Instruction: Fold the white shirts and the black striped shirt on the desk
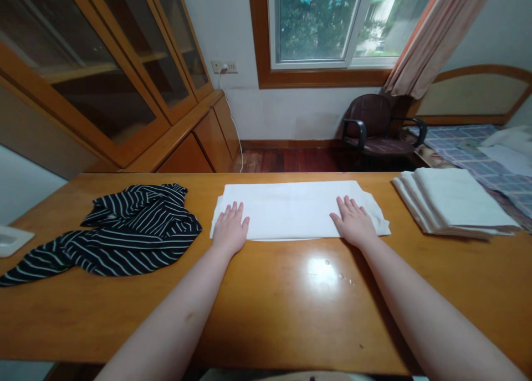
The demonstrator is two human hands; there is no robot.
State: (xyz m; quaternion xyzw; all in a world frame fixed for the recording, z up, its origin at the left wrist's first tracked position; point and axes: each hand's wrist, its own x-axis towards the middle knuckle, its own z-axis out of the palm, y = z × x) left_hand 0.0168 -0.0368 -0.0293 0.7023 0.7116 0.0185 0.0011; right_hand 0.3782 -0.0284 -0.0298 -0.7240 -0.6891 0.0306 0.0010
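A white cloth garment [291, 209], folded into a long flat strip, lies across the middle of the wooden table. My left hand [230, 230] rests flat on its left end, fingers spread. On the right part of the strip, my right hand [355, 221] also lies flat with its fingers apart. Layered edges of the cloth stick out past both hands at the two ends. Neither hand grips anything; the palms are turned down and hidden.
Left on the table [274, 303] lies a crumpled black-and-white striped garment [141, 231], beside a white object [12, 241] at the edge. A stack of folded white cloths [453, 201] sits at the right. Beyond stand a glass-doored cabinet [166, 115], an armchair [372, 123] and a bed [465, 143].
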